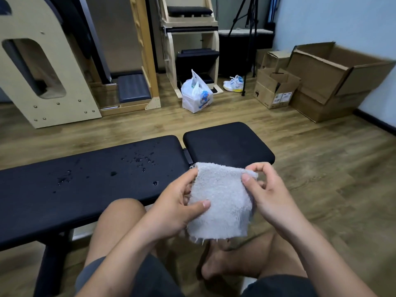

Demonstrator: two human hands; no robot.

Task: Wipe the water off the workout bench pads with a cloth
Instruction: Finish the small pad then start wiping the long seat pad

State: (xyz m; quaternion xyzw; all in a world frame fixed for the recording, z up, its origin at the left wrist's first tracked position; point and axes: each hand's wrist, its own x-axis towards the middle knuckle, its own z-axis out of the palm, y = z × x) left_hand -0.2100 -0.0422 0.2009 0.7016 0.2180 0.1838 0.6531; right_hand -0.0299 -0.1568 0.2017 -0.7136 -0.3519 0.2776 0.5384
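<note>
Cloth: grey terry cloth (220, 200) held up above the person's lap, just in front of the counter, not touching it.
Hands: left hand (177, 207) and right hand (270, 194) each pinch a side edge, fingers closed on the fabric.
Water: droplets (139, 159) scattered on the long pad (85, 189); short pad (227, 142) looks nearly dry.
Advice: probably fold the cloth flat, press it down, sweep in overlapping strokes.

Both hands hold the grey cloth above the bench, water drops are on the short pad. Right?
Not quite. The head view shows the water drops on the long pad, not the short pad. Left hand and right hand do hold the grey cloth.
</note>
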